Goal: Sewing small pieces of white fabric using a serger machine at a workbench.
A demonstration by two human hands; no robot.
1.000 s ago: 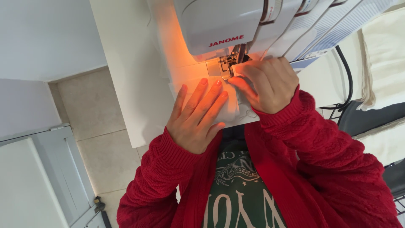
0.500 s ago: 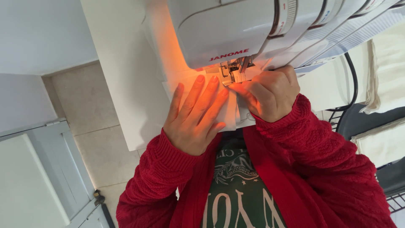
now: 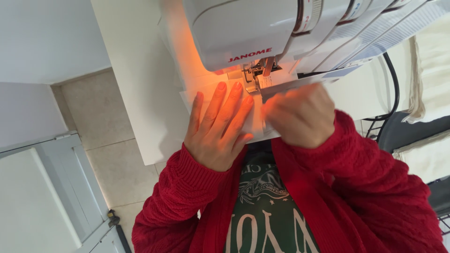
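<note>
A white sewing machine (image 3: 243,33) stands on a white table (image 3: 140,84), its lamp casting orange light on the work. White fabric (image 3: 257,122) lies under the presser foot (image 3: 255,77). My left hand (image 3: 218,126) rests flat on the fabric, fingers spread and pointing at the presser foot. My right hand (image 3: 300,115) is curled just right of the foot, pinching the fabric's right edge; it looks blurred. Both arms wear red knitted sleeves.
A black cable (image 3: 391,89) loops down at the machine's right. Cream cloth (image 3: 431,70) hangs at the far right over a dark wire rack (image 3: 440,197). Beige floor tiles (image 3: 98,117) and a pale cabinet door (image 3: 56,187) lie left of the table.
The view has shifted closer to the machine. My left hand stays flat on the fabric while my right hand has moved slightly right and down along the fabric edge.
</note>
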